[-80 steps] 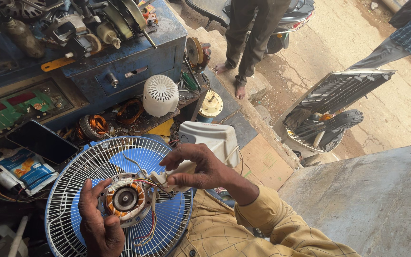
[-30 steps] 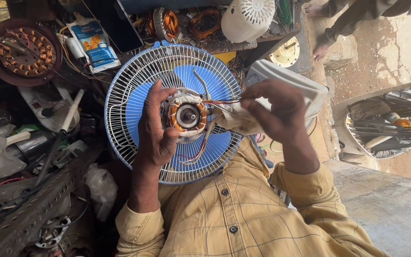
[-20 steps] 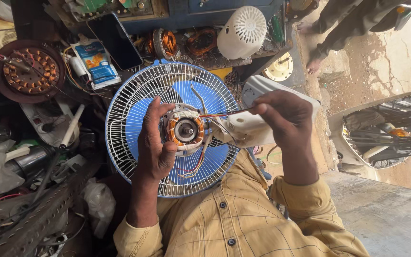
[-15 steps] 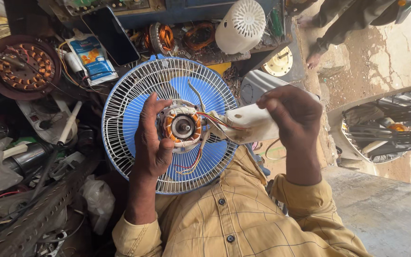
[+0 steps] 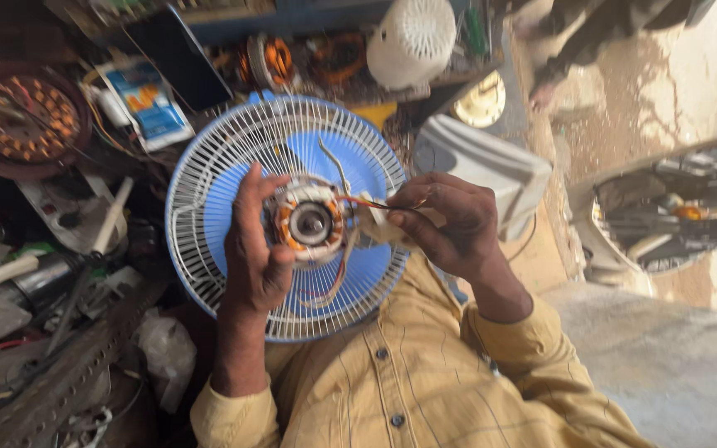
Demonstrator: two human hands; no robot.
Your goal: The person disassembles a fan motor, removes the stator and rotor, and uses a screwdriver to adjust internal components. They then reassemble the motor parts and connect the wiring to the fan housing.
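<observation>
A round fan guard (image 5: 209, 158) with white wire ribs and a blue back lies on my lap. At its centre sits a fan motor (image 5: 309, 222) with copper windings showing. My left hand (image 5: 252, 245) grips the motor's left side, thumb against the housing. My right hand (image 5: 450, 217) pinches a small white part with thin red and pale wires (image 5: 357, 202) that run to the motor's right side. Both sleeves are yellow checked cloth.
A white fan housing (image 5: 483, 162) lies just behind my right hand. Beyond are a white vented cover (image 5: 412, 37), a copper stator (image 5: 22, 120) at the left, a dark phone (image 5: 178, 58), tools and wires. Another person's legs (image 5: 591, 41) stand at top right near a dismantled fan (image 5: 674, 220).
The view has tilted down from the bench onto my lap and drawn closer. My left hand stays on the motor; my right hand has slid in toward it with the white part.
</observation>
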